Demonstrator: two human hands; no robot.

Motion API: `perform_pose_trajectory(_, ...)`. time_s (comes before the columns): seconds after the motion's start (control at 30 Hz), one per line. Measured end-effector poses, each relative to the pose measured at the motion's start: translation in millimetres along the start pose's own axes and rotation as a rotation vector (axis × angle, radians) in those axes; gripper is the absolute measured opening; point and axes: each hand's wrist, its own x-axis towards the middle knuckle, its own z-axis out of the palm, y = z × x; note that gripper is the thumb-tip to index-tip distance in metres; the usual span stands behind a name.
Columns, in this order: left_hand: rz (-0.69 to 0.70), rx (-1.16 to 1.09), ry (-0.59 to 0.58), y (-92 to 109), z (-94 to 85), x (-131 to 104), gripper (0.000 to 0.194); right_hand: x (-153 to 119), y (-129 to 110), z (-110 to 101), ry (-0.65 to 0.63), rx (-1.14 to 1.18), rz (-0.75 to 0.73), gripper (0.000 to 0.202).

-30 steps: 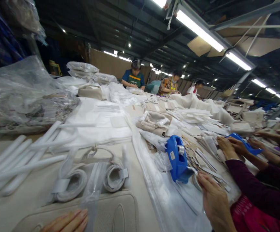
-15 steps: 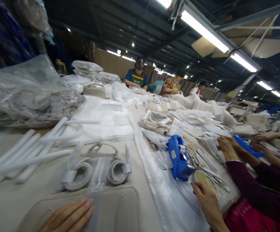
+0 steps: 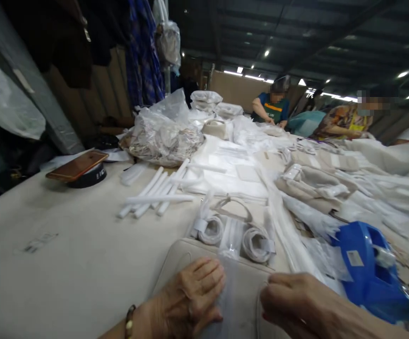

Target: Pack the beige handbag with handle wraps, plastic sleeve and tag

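A beige bag point(image 3: 176, 254) lies on the table before me, with a clear plastic strip point(image 3: 231, 278) running down its middle. My left hand point(image 3: 197, 292) rests on the bag beside the strip, fingers extended and fingertips at its edge. On the bag's right part, my right hand point(image 3: 292, 301) is closed with curled fingers; what it may hold is hidden. Just beyond the bag's top edge are two wrapped strap coils, the left coil point(image 3: 211, 230) and the right coil point(image 3: 257, 245), below a beige handle point(image 3: 238, 207). A blue tape dispenser point(image 3: 363, 268) stands right of my right hand.
White foam tubes point(image 3: 158, 193) lie left of the coils. Farther left, a phone point(image 3: 77, 165) rests on a black tape roll point(image 3: 90, 179). Plastic-wrapped goods point(image 3: 165, 136) and white sheets point(image 3: 240, 183) cover the back. Co-workers, one in a green apron point(image 3: 273, 113), stand across the table.
My right hand has moved from beside the blue dispenser onto the bag. My left hand stays on the bag. The view has swung left, bringing the phone into sight.
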Motion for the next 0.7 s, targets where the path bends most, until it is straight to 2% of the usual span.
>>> perform_pose_trajectory(0.07,-0.012,-0.036,0.020,0.7,3.5,-2.3,0.039,37.3,4.4,-7.7,-0.146,-0.198,0.000,0.021)
perform_pose_trajectory(0.17,-0.026,-0.048,0.091,-0.2,9.3,-5.1,0.041,74.6,22.9,-7.4,-0.222,-0.423,-0.032,0.019)
perform_pose_trajectory(0.33,-0.006,-0.029,0.165,-3.2,18.6,-7.2,0.041,99.8,41.5,-0.7,-0.236,-0.490,-0.030,0.016)
perform_pose_trajectory(0.43,-0.001,-0.022,0.214,-4.6,25.4,-7.2,0.039,108.7,45.1,-0.4,-0.237,-0.465,0.112,0.010)
perform_pose_trajectory(0.5,0.004,-0.013,0.237,-5.4,29.8,-6.9,0.037,113.2,48.9,-1.8,-0.200,-0.466,0.258,0.010)
perform_pose_trajectory(0.6,0.007,-0.004,0.257,-6.4,34.1,-6.3,0.033,110.8,53.2,-2.4,-0.078,-0.522,0.400,0.026)
perform_pose_trajectory(0.67,0.006,0.003,0.295,-7.0,35.2,-5.9,0.031,100.4,50.9,4.5,0.059,-0.560,0.398,0.016)
perform_pose_trajectory(0.7,0.007,0.007,0.315,-7.3,35.5,-5.7,0.031,92.9,48.0,11.8,0.161,-0.572,0.345,0.010)
